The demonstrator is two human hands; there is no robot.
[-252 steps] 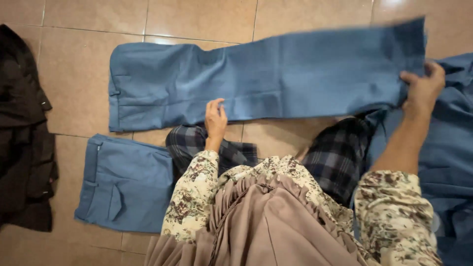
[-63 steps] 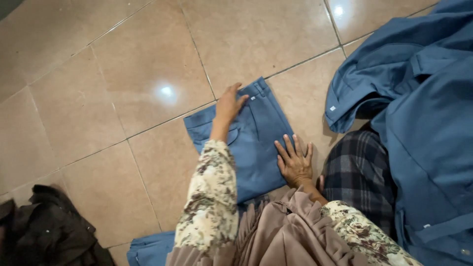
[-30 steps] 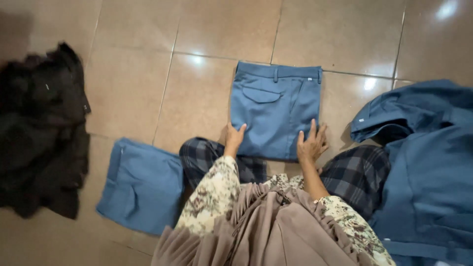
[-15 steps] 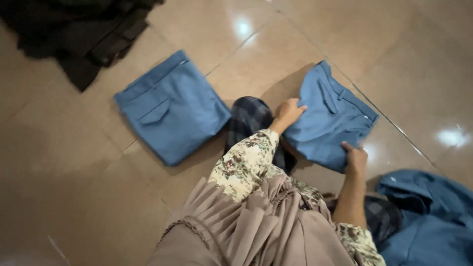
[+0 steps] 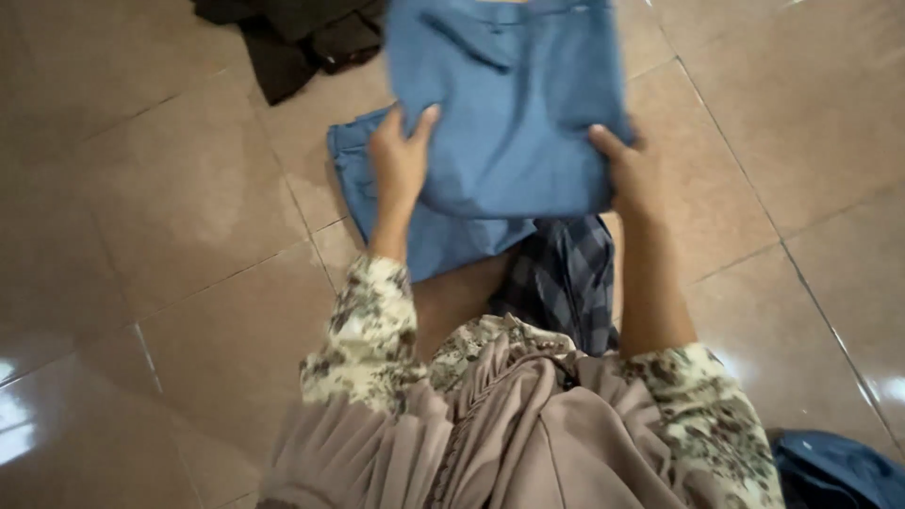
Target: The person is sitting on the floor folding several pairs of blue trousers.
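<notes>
A folded pair of blue trousers (image 5: 514, 104) is lifted above the floor, held at both sides. My left hand (image 5: 401, 160) grips its left edge with the thumb on top. My right hand (image 5: 630, 170) grips its right edge. Under it lies a second folded blue garment (image 5: 415, 231) flat on the tiles, partly covered by the held one. Both forearms wear floral sleeves.
A heap of black clothing (image 5: 302, 33) lies at the top of the view. Dark checked fabric (image 5: 561, 278) covers my legs, with a taupe pleated cloth (image 5: 490, 434) nearer me. A blue garment's corner (image 5: 839, 471) shows at the bottom right. Brown glossy floor tiles (image 5: 141, 236) surround everything.
Both hands have picked the folded blue trousers off the floor and carried them left, over the other folded blue garment. The view has swung with them.
</notes>
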